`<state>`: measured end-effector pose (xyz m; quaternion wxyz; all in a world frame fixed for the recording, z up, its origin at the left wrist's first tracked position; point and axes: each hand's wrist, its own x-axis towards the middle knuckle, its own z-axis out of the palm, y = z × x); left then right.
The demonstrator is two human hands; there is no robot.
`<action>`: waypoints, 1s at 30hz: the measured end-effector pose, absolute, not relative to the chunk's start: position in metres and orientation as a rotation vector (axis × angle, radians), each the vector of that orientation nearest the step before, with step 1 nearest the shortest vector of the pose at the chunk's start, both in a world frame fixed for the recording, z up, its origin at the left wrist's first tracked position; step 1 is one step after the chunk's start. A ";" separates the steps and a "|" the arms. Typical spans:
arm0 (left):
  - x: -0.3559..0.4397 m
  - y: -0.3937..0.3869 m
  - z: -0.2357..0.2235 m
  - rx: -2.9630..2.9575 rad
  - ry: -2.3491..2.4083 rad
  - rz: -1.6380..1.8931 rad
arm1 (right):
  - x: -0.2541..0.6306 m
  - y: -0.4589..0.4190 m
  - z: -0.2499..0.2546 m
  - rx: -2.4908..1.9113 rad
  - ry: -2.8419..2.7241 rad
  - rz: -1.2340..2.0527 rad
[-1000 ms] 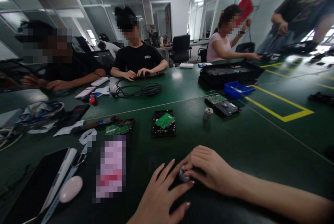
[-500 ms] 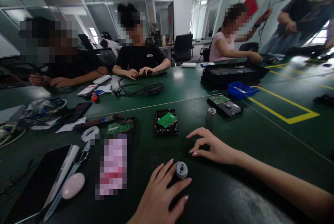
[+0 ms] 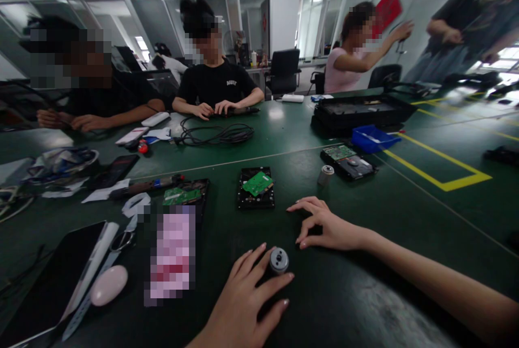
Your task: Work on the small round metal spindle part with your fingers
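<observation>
My left hand lies low over the table with its fingers spread. A small grey motor-like metal cylinder stands upright between its index and middle fingers, seemingly touching them without being clasped. To the right, my right hand rests on the table, loosely curved, fingers apart and nothing in it. Beyond the hands sits a hard drive with a loose green circuit board on top. A second metal cylinder stands past my right hand, beside another hard drive.
On the left lie a tablet, a pale pink oval object, a blurred-out pink item and an electric screwdriver. A blue bin and black trays stand at the back right. Several people sit or stand around.
Both hands keep nearly the same pose; the view has shifted slightly. The seated person at the right has raised an arm nearer the red sheet.
</observation>
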<state>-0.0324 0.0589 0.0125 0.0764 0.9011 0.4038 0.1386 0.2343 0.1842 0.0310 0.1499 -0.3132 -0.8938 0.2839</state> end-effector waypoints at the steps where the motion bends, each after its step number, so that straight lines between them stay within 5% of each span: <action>1: -0.032 0.059 0.013 2.702 1.201 0.401 | 0.233 0.182 0.034 -0.907 -2.536 0.841; 9: -0.030 0.058 0.016 2.721 1.136 0.339 | 0.210 0.141 0.055 -0.876 -2.118 0.860; 30: -0.027 0.055 0.018 2.745 1.114 0.340 | 0.203 0.119 0.052 -0.806 -2.296 0.420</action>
